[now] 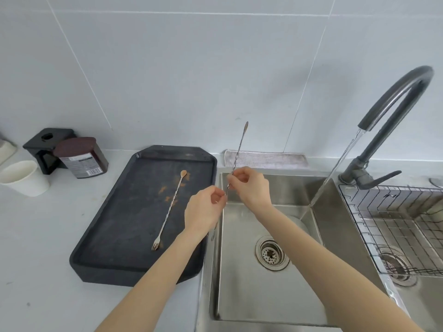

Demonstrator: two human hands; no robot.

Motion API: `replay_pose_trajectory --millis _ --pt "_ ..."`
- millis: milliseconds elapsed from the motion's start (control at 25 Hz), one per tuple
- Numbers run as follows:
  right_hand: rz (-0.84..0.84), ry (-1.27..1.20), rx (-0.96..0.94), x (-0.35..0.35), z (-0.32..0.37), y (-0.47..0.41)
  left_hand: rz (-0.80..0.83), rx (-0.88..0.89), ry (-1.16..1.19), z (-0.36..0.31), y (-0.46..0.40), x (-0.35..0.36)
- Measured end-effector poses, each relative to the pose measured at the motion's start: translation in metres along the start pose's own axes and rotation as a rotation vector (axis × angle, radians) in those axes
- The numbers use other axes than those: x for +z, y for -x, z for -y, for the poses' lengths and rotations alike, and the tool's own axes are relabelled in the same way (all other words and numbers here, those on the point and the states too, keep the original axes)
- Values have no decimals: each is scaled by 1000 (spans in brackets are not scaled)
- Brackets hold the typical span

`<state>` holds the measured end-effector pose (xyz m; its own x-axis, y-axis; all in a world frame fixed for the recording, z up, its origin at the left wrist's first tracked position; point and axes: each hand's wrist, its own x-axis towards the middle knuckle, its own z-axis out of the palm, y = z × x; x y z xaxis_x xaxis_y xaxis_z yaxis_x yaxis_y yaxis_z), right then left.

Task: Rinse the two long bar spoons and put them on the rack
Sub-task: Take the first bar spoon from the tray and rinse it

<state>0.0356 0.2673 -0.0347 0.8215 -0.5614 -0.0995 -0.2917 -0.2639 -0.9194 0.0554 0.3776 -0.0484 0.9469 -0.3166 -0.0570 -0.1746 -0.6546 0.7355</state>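
Hands meet at frame centre, over the left rim of the sink. Left hand (205,208) is closed in a fingertip pinch on the lower shaft of a long twisted steel bar spoon (236,161); right hand (249,185) is likewise pinched on the shaft just above it. This spoon stands nearly upright, its narrow upper end reaching toward the tiled wall, its lower end hidden behind the left hand.

Second long twisted bar spoon (170,207), with a small bowl at the top and a fork tip at the bottom, lies untouched on the dark rectangular tray (100,240) at centre left, among brownish residue marks.

Stainless steel sink basin (242,295) fills the lower centre. Water runs from the dark grey arched faucet (393,109) at upper right and strikes the inner right wall of the basin, well apart from the held spoon. Wire dish rack (374,212) sits in the adjoining basin at right edge.

Step in hand, as judged: first spoon is picked up but not yet rinsed. Next move calls for carrying it rightward into the stream, turning it so both ends are wetted, then laying it on the rack without letting the thin shaft slip through the wires
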Motion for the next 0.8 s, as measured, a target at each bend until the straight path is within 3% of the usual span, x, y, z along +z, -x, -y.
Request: replay_pose_trajectory --millis 400,800 --pt "-67 -35 23 -98 -31 0 119 55 58 -51 14 73" --pt "-31 -62 30 -179 -74 -29 208 -27 81 -89 8 164"
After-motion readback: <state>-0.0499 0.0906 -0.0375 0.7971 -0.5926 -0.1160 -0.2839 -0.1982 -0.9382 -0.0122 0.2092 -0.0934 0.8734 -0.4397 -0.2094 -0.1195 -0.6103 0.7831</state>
